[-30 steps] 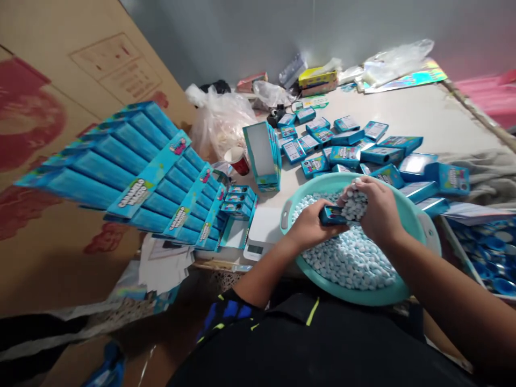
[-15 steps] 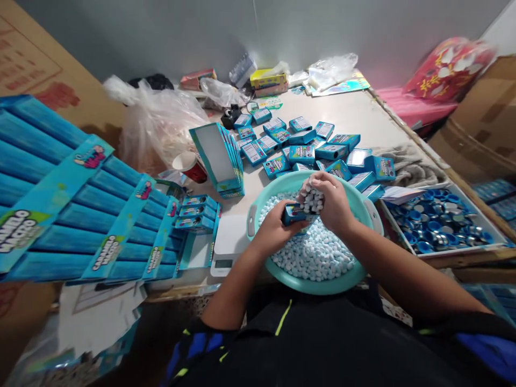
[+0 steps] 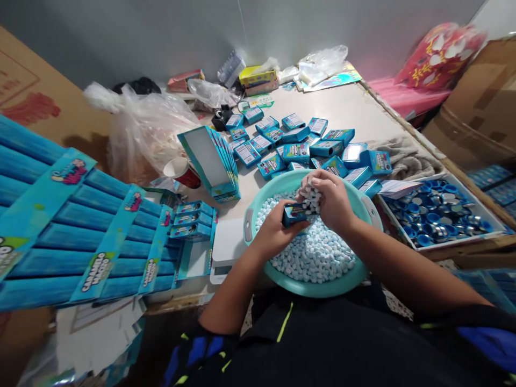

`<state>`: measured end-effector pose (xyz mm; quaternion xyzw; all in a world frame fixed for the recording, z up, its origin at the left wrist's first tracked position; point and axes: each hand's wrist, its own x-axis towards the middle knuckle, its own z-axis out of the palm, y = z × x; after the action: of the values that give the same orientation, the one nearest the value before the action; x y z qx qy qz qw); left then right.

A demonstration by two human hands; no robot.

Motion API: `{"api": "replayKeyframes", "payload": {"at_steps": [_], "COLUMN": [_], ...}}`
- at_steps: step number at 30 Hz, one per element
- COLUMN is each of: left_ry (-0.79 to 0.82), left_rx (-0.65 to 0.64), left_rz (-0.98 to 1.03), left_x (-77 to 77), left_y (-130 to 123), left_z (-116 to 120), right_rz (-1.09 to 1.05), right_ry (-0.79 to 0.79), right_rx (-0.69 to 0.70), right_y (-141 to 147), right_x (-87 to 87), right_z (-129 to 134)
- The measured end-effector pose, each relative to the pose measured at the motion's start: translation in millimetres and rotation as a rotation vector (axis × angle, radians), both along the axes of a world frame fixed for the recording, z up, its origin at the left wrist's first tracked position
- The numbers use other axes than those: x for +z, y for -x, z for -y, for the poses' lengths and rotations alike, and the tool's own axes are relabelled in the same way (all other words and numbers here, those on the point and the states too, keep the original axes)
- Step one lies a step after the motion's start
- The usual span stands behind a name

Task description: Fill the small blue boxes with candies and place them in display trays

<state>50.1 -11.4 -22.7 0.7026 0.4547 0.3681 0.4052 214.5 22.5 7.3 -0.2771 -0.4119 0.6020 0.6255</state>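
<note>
My left hand (image 3: pixel 274 228) is wrapped round a small blue candy box (image 3: pixel 294 214), tilted over the basin with its open end toward my right hand. Cupped closed, my right hand (image 3: pixel 331 199) holds a heap of small white and pale blue candies (image 3: pixel 310 198) against that open end. Below both hands is a turquoise basin (image 3: pixel 318 290) full of the same loose candies (image 3: pixel 318 258). Many blue candy boxes (image 3: pixel 296 153) lie scattered behind the basin. A white scale (image 3: pixel 226 242) stands left of it, partly behind my left forearm.
Stacked blue display cartons (image 3: pixel 100 231) fill the left side. Upright folded cartons (image 3: pixel 209 161), a paper cup (image 3: pixel 181 171) and a plastic bag (image 3: pixel 149 118) stand near. A white tray (image 3: pixel 427 246) of blue-and-silver caps and a grey cloth (image 3: pixel 407 156) lie right.
The view has shifted slightly. Both hands keep their places at the box, and the heap of candies in my right hand looks a little smaller.
</note>
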Motion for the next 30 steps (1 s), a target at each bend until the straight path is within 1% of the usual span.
{"api": "replayKeyframes", "payload": {"at_steps": [2,5,10,15,19,22,25,30], "left_ry": [0.043,0.062,0.051,0.211,0.148,0.175,0.2,0.154], "left_rx": [-0.008,0.011,0.034,-0.045,-0.009,-0.006,-0.022,-0.01], "left_rz": [0.027,0.035,0.059,0.101,0.108,0.13,0.134,0.161], "left_x": [1.2,4.3,7.9,7.3,7.8,7.9,6.3,2.8], "left_y": [-0.8,-3.8,-1.8,4.4,3.6,2.8,3.6,5.0], "left_z": [-1.0,0.1,0.3,-6.0,-4.7,-2.5,-1.7,-1.2], "right_rz": [0.009,0.034,0.083,0.136,0.088,0.058,0.075,0.081], "right_ry": [-0.021,-0.048,-0.052,-0.072,-0.123,-0.152,-0.158,-0.134], "right_rx": [0.008,0.009,0.039,0.068,0.062,0.071,0.077,0.055], "right_y": [-0.5,-1.6,-2.4,-2.4,-2.3,-2.2,-1.9,-0.8], "right_x": [-1.2,-0.7,1.3,-0.2,-0.2,0.5,0.9,2.1], "right_z": [-0.3,-0.2,1.6,2.3,2.6,4.1,5.3,4.1]}}
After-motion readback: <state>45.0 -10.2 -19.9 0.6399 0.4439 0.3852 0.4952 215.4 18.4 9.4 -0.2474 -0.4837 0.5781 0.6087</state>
